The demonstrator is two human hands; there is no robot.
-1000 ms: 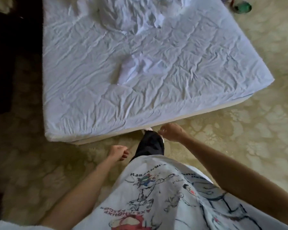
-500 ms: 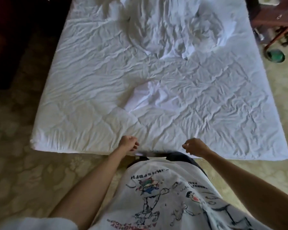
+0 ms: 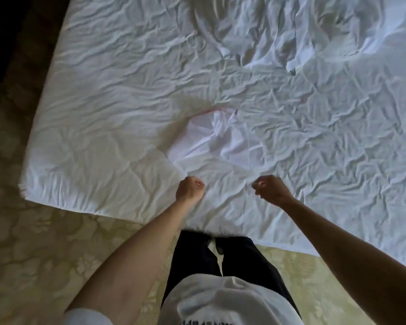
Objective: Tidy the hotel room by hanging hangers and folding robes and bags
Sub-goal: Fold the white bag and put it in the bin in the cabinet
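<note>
Bag (image 3: 217, 139), thin, white and crumpled with a faint pink edge, flat on the wrinkled white bed (image 3: 99, 127), just beyond both hands. Left hand (image 3: 189, 188) curled into a loose fist over the sheet near the bed's front edge, fingers folded in, nothing visibly held; right hand (image 3: 271, 188) likewise curled beside it, apart from the bag, empty as far as can be seen. Heap of rumpled white cloth (image 3: 302, 31) farther back; patterned carpet (image 3: 33, 254) below.
</note>
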